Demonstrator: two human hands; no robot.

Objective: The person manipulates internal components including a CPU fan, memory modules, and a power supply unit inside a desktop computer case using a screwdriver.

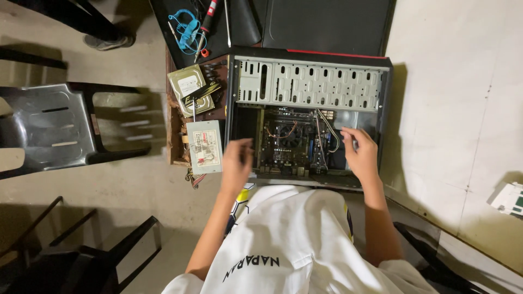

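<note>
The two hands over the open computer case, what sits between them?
In the head view, the motherboard with its round cooler fan lies inside the computer case, between the left hand and the right hand.

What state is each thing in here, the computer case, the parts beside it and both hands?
Computer case: lying on its side, panel off, motherboard exposed.
Power supply: out of the case, lying beside it.
Hard drive: out, lying flat.
Left hand: at the case's edge, apparently empty.
Right hand: inside the case, grip unclear.
</note>
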